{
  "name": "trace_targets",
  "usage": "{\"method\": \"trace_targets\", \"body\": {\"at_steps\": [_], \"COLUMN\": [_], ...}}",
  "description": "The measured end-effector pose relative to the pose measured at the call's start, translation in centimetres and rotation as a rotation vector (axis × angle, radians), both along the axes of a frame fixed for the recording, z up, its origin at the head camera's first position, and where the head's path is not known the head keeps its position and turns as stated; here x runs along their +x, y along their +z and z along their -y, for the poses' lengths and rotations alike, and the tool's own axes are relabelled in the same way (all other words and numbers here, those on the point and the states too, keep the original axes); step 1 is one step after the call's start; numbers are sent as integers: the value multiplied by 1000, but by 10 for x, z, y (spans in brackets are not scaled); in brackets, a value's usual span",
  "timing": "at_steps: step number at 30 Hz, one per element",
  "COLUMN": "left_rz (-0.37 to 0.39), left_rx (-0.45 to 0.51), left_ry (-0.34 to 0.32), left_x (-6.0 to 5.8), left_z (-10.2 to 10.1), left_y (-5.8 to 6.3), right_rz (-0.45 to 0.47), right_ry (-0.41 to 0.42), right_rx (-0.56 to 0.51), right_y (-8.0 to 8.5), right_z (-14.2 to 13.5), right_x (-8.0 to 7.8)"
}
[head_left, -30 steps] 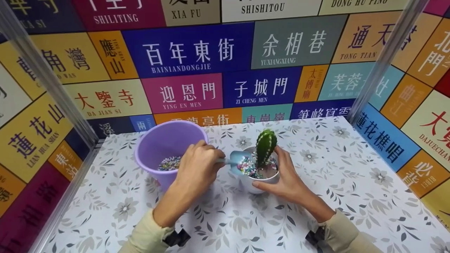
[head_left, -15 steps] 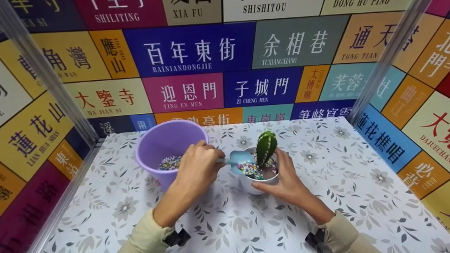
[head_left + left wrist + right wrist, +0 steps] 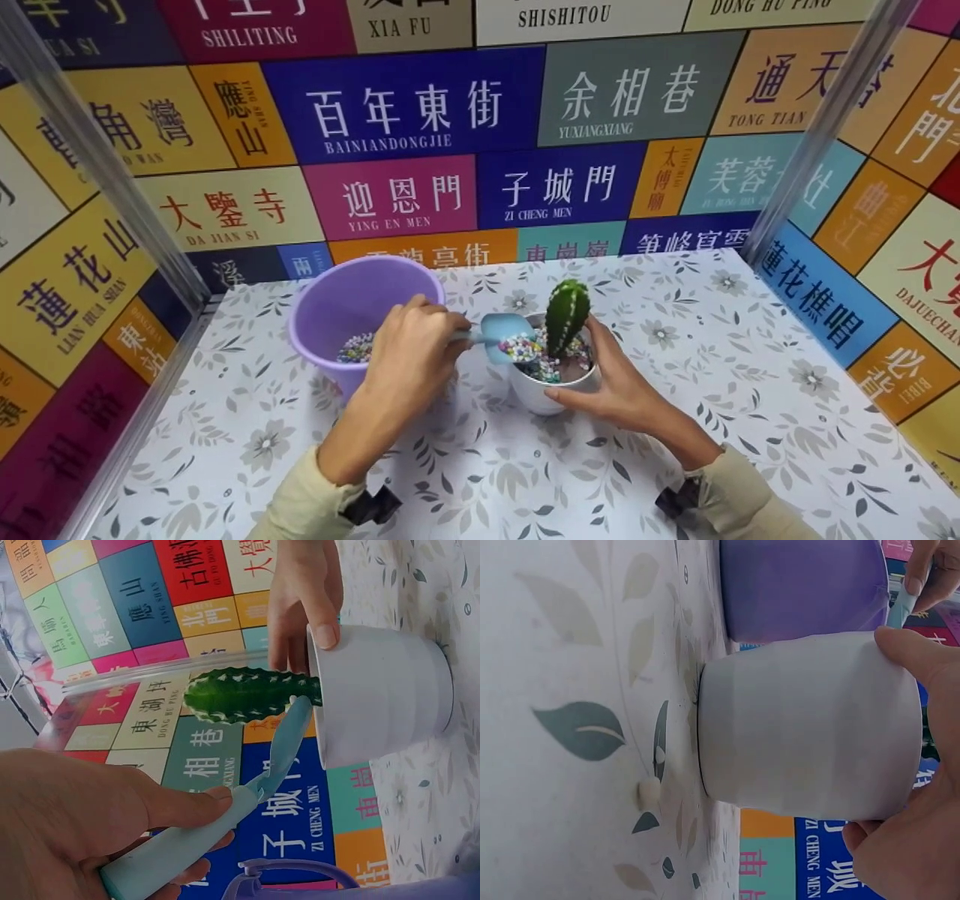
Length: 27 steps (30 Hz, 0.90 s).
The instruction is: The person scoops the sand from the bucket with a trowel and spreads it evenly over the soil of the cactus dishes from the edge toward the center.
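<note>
In the head view my left hand (image 3: 412, 352) grips the handle of a light blue trowel (image 3: 504, 330). Its blade carries some multicoloured pebbles (image 3: 521, 346) and overlaps the left rim of a white pot (image 3: 551, 401). A green cactus (image 3: 568, 315) stands upright in that pot, with more pebbles around its base and a brown patch at the right. My right hand (image 3: 626, 382) holds the pot by its right side, thumb at the front rim. The left wrist view shows my thumb along the trowel handle (image 3: 176, 844) and the blade tip by the pot's mouth.
A purple bucket (image 3: 367, 285) with pebbles inside stands left of the pot, partly behind my left hand. The table (image 3: 480, 465) has a white floral cover. Sign-printed walls (image 3: 405, 105) close off the back and both sides, with metal posts at the corners.
The trowel has drawn back slightly left and lifted, and fewer pebbles lie on its blade. Pebbles have settled in the pot. My right hand keeps its hold on the pot.
</note>
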State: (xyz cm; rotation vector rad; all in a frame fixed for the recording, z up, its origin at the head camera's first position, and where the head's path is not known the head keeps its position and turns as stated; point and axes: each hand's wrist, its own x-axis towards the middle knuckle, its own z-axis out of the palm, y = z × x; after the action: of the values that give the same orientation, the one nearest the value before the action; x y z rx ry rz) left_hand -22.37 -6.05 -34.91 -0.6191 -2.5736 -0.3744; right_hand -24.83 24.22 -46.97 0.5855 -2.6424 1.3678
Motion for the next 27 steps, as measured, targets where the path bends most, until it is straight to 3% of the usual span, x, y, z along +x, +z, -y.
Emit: {"method": "trace_targets", "body": {"at_steps": [9,27], "left_rz": [-99,-219], "left_rx": [-34,-68], "left_ry": [62,127], "left_x": [-4,-9], "left_z": [5,-6], "left_y": [-3,-13], "right_rz": [1,-19], "right_ry": [2,15], "right_rx": [-16,-25], "right_y": [0,-3], "right_z": [1,1], "right_x": [1,-2]}}
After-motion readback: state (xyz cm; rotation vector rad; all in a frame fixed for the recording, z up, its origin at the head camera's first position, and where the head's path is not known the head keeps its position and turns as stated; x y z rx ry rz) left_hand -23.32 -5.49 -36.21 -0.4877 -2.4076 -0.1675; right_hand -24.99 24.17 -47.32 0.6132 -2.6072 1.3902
